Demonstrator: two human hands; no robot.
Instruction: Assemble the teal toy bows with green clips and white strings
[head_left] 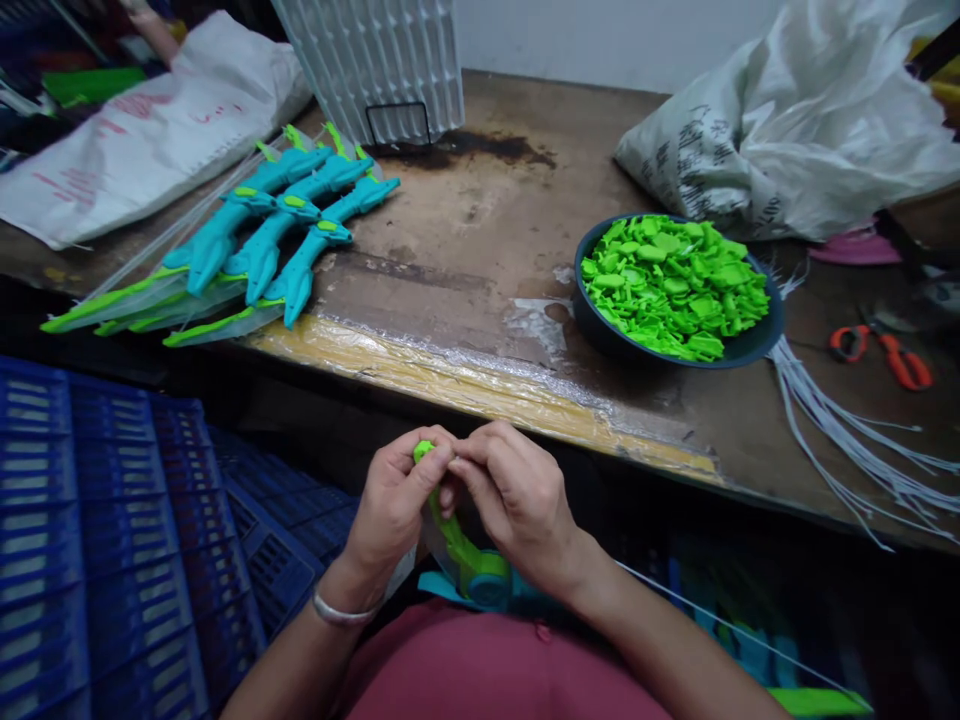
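Observation:
Below the table edge, over my lap, my left hand and my right hand meet around a green and teal plastic toy. Left fingers are curled round the toy's green upper end. Right fingers are pinched together at that same tip, and what they pinch is hidden. The toy's round teal base points down toward my body. A silver bangle sits on my left wrist.
Several finished teal and green toys lie in clear sleeves at the table's left. A dark bowl of small green parts stands right. Orange scissors, white cords, white sacks, a white tray; blue crates at left.

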